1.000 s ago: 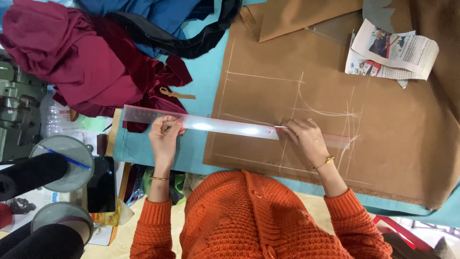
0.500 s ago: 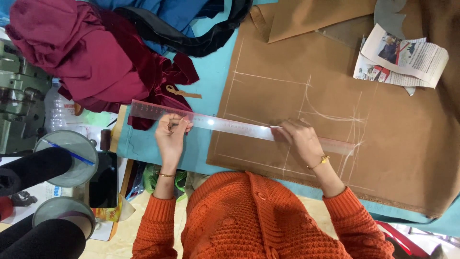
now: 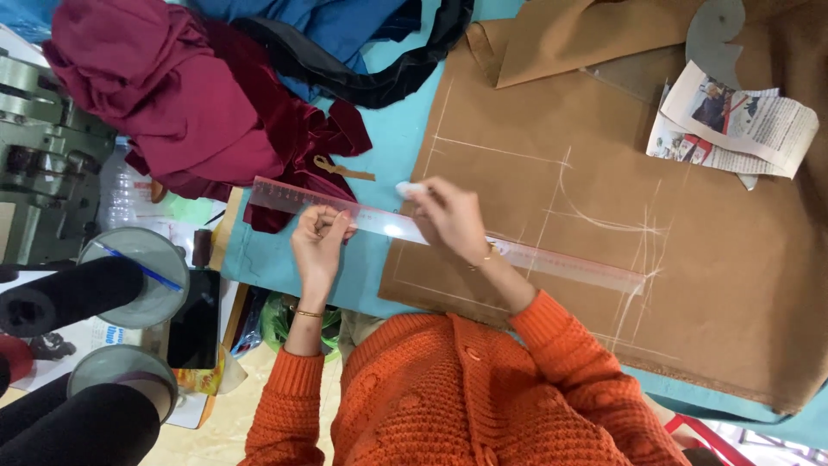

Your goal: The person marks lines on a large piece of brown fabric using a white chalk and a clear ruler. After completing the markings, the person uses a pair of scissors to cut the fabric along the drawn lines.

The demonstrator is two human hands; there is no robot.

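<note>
A long clear plastic ruler [image 3: 552, 261] lies slanted across the brown fabric [image 3: 716, 285] and the teal cloth [image 3: 397, 129] beneath it. My left hand [image 3: 317, 244] presses down on the ruler's left part with bent fingers. My right hand [image 3: 450, 220] rests over the ruler near the fabric's left edge and pinches a small white piece of chalk [image 3: 408, 187] just beyond the ruler's far side. White chalk lines, straight and curved, cross the brown fabric. Both arms are in orange knitted sleeves.
Dark red velvet [image 3: 181, 103] and blue and black cloth [image 3: 345, 43] are heaped at the far left. A folded newspaper [image 3: 733, 125] lies on the brown fabric at right. A green sewing machine [image 3: 39, 164], thread cones [image 3: 69, 293] and a black phone [image 3: 194, 319] stand at left.
My right hand has slid left along the ruler, from its right part to the fabric's left edge, with the chalk now showing. My left hand stays pressed on the ruler.
</note>
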